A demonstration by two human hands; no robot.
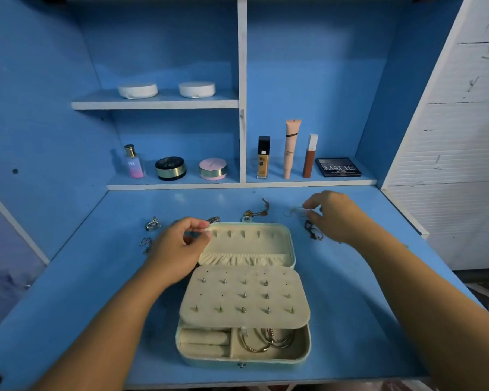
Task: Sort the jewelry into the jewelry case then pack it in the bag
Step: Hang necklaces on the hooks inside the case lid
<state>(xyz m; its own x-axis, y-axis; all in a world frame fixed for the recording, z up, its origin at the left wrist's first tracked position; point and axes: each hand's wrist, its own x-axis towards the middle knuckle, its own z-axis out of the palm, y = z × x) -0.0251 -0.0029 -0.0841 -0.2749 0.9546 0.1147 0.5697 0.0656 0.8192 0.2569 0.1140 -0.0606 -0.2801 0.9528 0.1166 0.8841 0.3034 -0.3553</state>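
- The blue tabletop [350, 306] is seen from above, with the open jewelry case [243, 294] lying at its middle.
- The case's lid is laid back, away from the person; an earring panel [244, 296] studded with small earrings covers most of the base, and gold bangles [266, 340] are seen in the compartment nearest the person.
- The left hand [178, 249] is held at the case's far left corner, thumb and fingers pinched together; whether anything is gripped cannot be told.
- The right hand [333, 215] is placed beyond the case's right side, its fingertips closed around a thin chain [294, 211].
- A dark necklace [312, 230] lies just below that hand.
- A gold necklace [259, 210] lies behind the case.
- Silver rings [152, 224] are scattered left of the case.
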